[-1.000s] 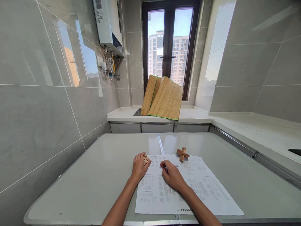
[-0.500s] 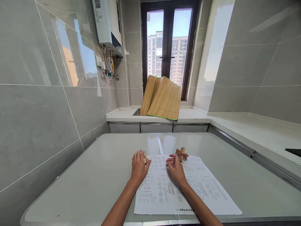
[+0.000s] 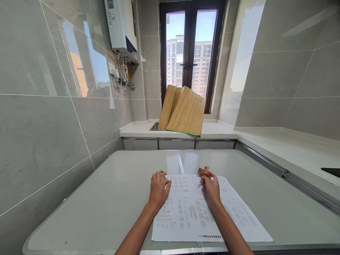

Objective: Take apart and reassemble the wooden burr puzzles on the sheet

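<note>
My left hand (image 3: 158, 186) rests at the far left corner of a printed paper sheet (image 3: 183, 232), its fingers curled round some small notched wooden pieces (image 3: 166, 180), partly hidden by them. At the sheet's far edge lie several brown wooden pieces (image 3: 203, 171), crossed over one another. My right hand (image 3: 212, 187) is at this pile, with thumb and fingers closed about the near end of a piece. The fingers hide part of the pile. Small diagrams of shapes cover the sheet, which lies flat under both forearms.
The pale table (image 3: 106, 212) has a seam (image 3: 180, 162) down its middle. Beyond it a white ledge (image 3: 220, 131) carries a folded bamboo mat (image 3: 186, 111) before the window. A water heater (image 3: 122, 30) hangs at the left, and a dark object (image 3: 332, 172) lies on the right ledge.
My right hand has moved right from over the sheet to the crossed wooden pieces and covers their near part. My left hand has shifted slightly to the right, still around its pieces.
</note>
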A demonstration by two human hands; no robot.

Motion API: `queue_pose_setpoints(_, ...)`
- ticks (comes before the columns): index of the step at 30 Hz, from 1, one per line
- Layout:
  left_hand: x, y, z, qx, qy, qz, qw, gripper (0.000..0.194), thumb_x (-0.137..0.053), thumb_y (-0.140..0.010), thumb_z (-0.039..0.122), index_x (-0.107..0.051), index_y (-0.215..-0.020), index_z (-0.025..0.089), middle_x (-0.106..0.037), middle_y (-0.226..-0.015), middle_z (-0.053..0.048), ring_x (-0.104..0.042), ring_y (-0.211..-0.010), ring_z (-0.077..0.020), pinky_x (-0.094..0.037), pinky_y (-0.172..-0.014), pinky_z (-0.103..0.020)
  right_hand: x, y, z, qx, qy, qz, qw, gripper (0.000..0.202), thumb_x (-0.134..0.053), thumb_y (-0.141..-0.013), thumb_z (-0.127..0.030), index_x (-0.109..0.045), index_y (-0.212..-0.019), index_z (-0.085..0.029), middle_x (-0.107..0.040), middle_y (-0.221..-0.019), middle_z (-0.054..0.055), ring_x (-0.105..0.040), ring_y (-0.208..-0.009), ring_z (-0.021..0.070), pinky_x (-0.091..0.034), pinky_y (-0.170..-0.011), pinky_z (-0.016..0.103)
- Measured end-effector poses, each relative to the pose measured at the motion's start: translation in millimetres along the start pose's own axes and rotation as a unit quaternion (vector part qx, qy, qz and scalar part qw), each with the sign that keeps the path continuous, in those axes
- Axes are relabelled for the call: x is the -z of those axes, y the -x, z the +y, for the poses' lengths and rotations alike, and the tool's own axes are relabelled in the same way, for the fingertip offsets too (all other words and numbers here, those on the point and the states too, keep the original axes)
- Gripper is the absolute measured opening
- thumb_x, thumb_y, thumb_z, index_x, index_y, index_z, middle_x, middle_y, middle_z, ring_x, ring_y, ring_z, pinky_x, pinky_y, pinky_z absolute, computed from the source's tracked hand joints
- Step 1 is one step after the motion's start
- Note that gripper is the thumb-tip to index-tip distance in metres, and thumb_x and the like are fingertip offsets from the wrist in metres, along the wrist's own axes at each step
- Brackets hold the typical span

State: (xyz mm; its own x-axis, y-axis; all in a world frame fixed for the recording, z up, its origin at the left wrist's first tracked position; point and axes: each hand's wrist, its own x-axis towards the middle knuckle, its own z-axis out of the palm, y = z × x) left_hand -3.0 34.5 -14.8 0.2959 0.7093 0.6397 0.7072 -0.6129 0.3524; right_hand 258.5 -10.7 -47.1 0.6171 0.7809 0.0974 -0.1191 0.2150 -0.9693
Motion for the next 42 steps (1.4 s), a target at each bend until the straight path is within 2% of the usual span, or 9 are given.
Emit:
queue_pose_setpoints(3,1.3,0.3,3.7,-0.007,0.007,-0.009,1.0,0.023,-0.052,-0.098,0.028,-0.057,-0.119,0.023,-0.057,-0.127,-0.012,-0.052,-0.125,-0.0318,-0.047,-0.101,-0.05,-1.6,-2.2,1.7,-0.032,-0.013,0.033,0.999,0.036,-0.068,-0.072,-0.03,-0.061,-0.107,-0.024,-0.072,-0.075,0.0,-0.068,-0.068,0.02,-0.049,-0.049,0.026)
queue_pose_setpoints(6,1.3,0.8,5.9,-0.014,0.014,-0.014,1.0,0.023,-0.051,-0.098,0.027,-0.058,-0.119,0.023,-0.057,-0.126,-0.012,-0.052,-0.124,-0.0315,-0.047,-0.101,-0.049,-4.8,-3.2,1.3,-0.032,-0.035,0.02,0.999,0.034,-0.071,-0.072,-0.036,-0.062,-0.102,-0.024,-0.073,-0.081,0.002,-0.069,-0.07,0.0208,-0.05,-0.048,0.027)
queue_pose_setpoints(10,1.7,1.3,7.4,-0.025,0.027,-0.016,0.999,0.023,-0.051,-0.098,0.025,-0.057,-0.119,0.023,-0.058,-0.126,-0.011,-0.053,-0.123,-0.0305,-0.047,-0.101,-0.049,-5.8,-1.0,-1.7,-0.032,-0.055,0.003,0.998,0.031,-0.07,-0.076,-0.05,-0.064,-0.088,-0.023,-0.068,-0.072,0.001,-0.064,-0.06,0.0185,-0.048,-0.045,0.029)
queue_pose_setpoints(18,10.8,1.7,23.1,-0.028,0.111,-0.064,0.991,0.02,-0.051,-0.1,0.032,-0.058,-0.117,0.025,-0.061,-0.125,-0.009,-0.057,-0.118,-0.0274,-0.049,-0.099,-0.046,-14.1,16.7,-14.6,-0.049,-0.046,-0.055,0.996,0.032,-0.073,-0.078,-0.039,-0.047,-0.065,-0.025,-0.051,-0.061,-0.005,-0.039,-0.049,0.0106,-0.037,-0.044,0.026)
queue_pose_setpoints(22,8.8,2.5,30.4,0.011,0.201,-0.098,0.975,0.036,-0.059,-0.096,0.04,-0.054,-0.129,0.026,-0.059,-0.132,-0.01,-0.056,-0.125,-0.0279,-0.048,-0.105,-0.045,-25.3,27.1,-24.0,-0.065,-0.07,-0.158,0.983,0.04,-0.074,-0.077,-0.042,-0.04,-0.066,-0.025,-0.041,-0.058,-0.008,-0.037,-0.049,0.0102,-0.034,-0.044,0.024)
queue_pose_setpoints(26,7.5,1.6,33.0,0.08,0.288,-0.13,0.945,0.067,-0.077,-0.083,0.042,-0.045,-0.141,0.028,-0.052,-0.148,-0.01,-0.055,-0.13,-0.0283,-0.046,-0.11,-0.045,-33.4,35.7,-30.7,-0.09,-0.09,-0.248,0.96,0.036,-0.075,-0.075,-0.04,-0.043,-0.076,-0.026,-0.038,-0.058,-0.011,-0.033,-0.046,0.0082,-0.031,-0.044,0.021)
queue_pose_setpoints(31,12.1,-2.5,35.0,0.108,0.416,-0.236,0.872,0.077,-0.086,-0.074,0.041,-0.05,-0.141,0.027,-0.056,-0.147,-0.012,-0.058,-0.131,-0.0299,-0.044,-0.113,-0.047,-33.7,40.7,-35.5,-0.139,-0.111,-0.363,0.915,0.028,-0.072,-0.076,-0.035,-0.048,-0.087,-0.026,-0.036,-0.056,-0.013,-0.031,-0.045,0.0074,-0.028,-0.043,0.019)
queue_pose_setpoints(33,13.8,-3.8,35.5,0.103,0.446,-0.257,0.851,0.078,-0.089,-0.071,0.039,-0.053,-0.139,0.028,-0.059,-0.144,-0.011,-0.061,-0.128,-0.0299,-0.046,-0.112,-0.046,-32.8,41.4,-36.9,-0.149,-0.107,-0.381,0.906,0.027,-0.071,-0.076,-0.036,-0.05,-0.09,-0.026,-0.036,-0.054,-0.013,-0.031,-0.045,0.0075,-0.028,-0.043,0.018)
queue_pose_setpoints(42,11.9,-4.2,30.6,0.116,0.4,-0.205,0.886,0.077,-0.093,-0.063,0.041,-0.061,-0.132,0.025,-0.067,-0.132,-0.012,-0.066,-0.118,-0.0313,-0.051,-0.105,-0.048,-33.8,37.4,-22.2,-0.095,-0.058,-0.373,0.921,0.043,-0.079,-0.077,-0.055,-0.06,-0.094,-0.021,-0.053,-0.06,-0.007,-0.04,-0.047,0.0082,-0.034,-0.044,0.021)
